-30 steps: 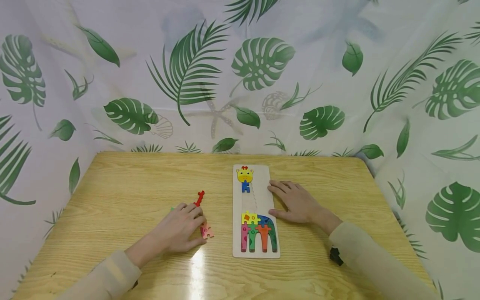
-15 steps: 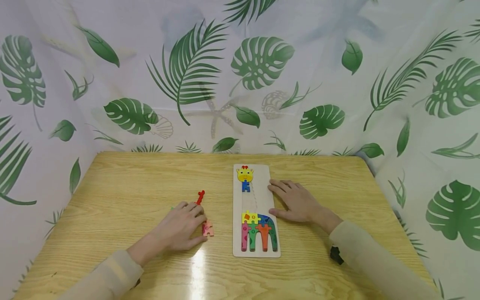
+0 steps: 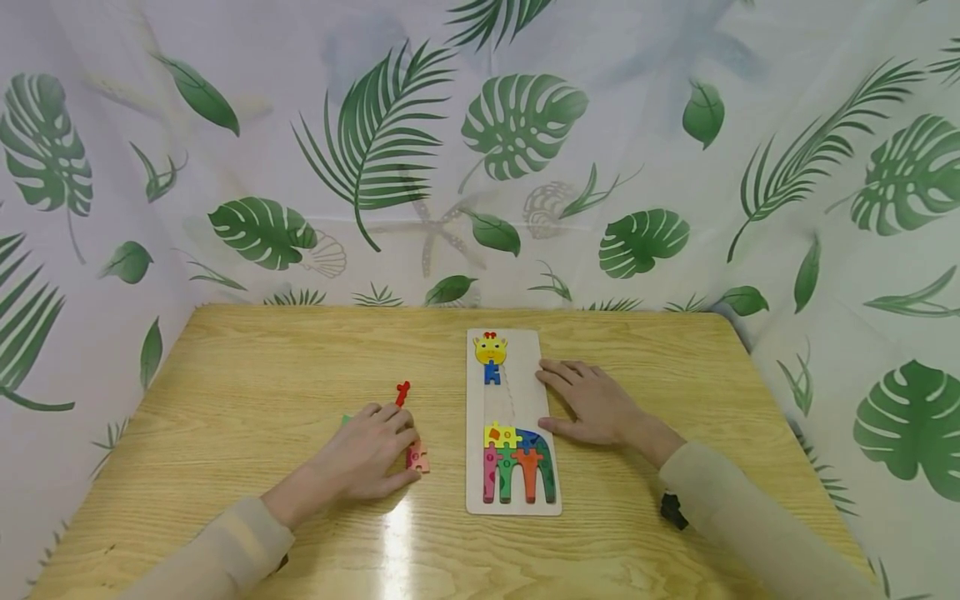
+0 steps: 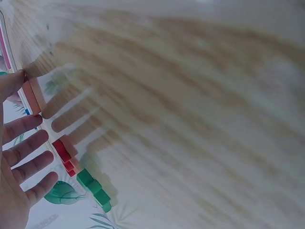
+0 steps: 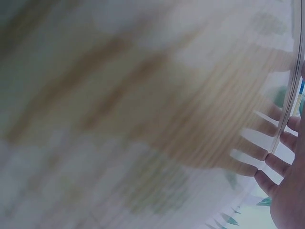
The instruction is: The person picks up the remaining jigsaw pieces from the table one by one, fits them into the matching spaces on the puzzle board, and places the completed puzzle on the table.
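A pink puzzle piece (image 3: 421,457) lies on the table left of the board, pinched between the left hand's (image 3: 363,454) thumb and index finger; the left wrist view shows the piece (image 4: 32,97) edge-on between them. A red piece (image 3: 402,392) and a green piece (image 4: 94,187) lie by this hand's other fingers. The pale board (image 3: 474,492) holds a yellow giraffe head (image 3: 491,350), a blue piece below it, and several coloured body and leg pieces at its near end. The right hand (image 3: 596,407) has spread fingers, its fingertips touching the board's right edge.
The wooden table (image 3: 255,367) extends around the board on all sides. Behind it and at both sides hangs a white cloth (image 3: 420,275) printed with green leaves. Sleeved forearms cross the table's near corners.
The left hand has shifted slightly right, and the pink piece has moved a little right and turned slightly. The right hand has stayed at the board's edge.
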Tool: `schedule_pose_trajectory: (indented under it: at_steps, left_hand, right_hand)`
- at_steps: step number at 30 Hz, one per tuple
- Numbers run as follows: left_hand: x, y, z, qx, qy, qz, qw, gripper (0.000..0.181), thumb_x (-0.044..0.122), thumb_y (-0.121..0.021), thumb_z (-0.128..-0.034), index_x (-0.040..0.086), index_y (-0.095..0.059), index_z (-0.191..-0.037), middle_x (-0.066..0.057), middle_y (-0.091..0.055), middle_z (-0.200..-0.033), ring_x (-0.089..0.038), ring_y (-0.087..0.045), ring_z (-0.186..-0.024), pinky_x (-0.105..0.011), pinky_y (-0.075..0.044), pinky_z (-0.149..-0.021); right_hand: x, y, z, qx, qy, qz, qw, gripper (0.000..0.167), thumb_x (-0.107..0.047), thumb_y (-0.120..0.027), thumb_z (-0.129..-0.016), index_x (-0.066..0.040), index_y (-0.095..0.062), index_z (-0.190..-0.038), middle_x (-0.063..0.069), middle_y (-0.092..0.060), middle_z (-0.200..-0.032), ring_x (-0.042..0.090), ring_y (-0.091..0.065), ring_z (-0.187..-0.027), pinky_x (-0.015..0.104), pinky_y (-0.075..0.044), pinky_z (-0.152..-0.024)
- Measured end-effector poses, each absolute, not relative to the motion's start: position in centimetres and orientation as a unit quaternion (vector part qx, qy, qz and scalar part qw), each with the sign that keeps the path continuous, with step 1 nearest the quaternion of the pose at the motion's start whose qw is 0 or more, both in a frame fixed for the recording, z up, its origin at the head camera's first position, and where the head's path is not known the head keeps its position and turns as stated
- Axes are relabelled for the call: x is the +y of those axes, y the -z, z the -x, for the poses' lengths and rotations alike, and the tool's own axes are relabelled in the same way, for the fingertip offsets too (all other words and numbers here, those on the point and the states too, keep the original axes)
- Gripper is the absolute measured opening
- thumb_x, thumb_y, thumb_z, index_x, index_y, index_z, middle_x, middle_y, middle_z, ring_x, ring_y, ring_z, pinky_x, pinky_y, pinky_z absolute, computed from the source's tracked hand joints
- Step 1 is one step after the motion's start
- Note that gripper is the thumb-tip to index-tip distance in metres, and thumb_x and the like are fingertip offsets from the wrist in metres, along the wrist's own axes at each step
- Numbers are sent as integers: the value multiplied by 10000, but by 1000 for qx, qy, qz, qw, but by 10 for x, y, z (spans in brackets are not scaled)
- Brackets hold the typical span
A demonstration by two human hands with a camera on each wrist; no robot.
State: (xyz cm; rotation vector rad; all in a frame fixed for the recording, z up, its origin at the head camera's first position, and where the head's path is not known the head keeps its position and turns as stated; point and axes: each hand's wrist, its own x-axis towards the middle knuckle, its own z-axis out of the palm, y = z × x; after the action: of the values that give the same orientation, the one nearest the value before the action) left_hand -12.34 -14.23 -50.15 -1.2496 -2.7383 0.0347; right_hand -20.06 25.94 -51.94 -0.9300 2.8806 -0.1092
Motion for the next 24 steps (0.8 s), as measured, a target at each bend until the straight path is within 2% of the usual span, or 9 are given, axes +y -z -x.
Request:
schedule_pose_trajectory:
  at_steps: [10, 24]
  left_hand:
    - [-140, 501, 124, -908, 5, 414, 66, 474, 572, -655, -979, 143, -745, -1159, -38, -711, -1200, -248, -651, -1171, -429, -568, -993]
    - [-134, 498, 126, -922, 39, 384, 25, 493, 592, -612, -1002, 160, -738, -1204, -32, -702, -1252, -256, -638, -1232, -474, -539, -1086]
  right_hand:
    - [260, 519, 200, 948, 35, 312, 47, 845, -738, -510, -978, -196, -425, -1622, 47, -398, -1706, 375, -444, -1510, 636, -386, -1217]
    - [260, 519, 200, 949, 41, 310, 49, 844, -733, -519, -975, -195, -428, -1619, 54, -399, -1705, 385, -443, -1508, 654, -390, -1205]
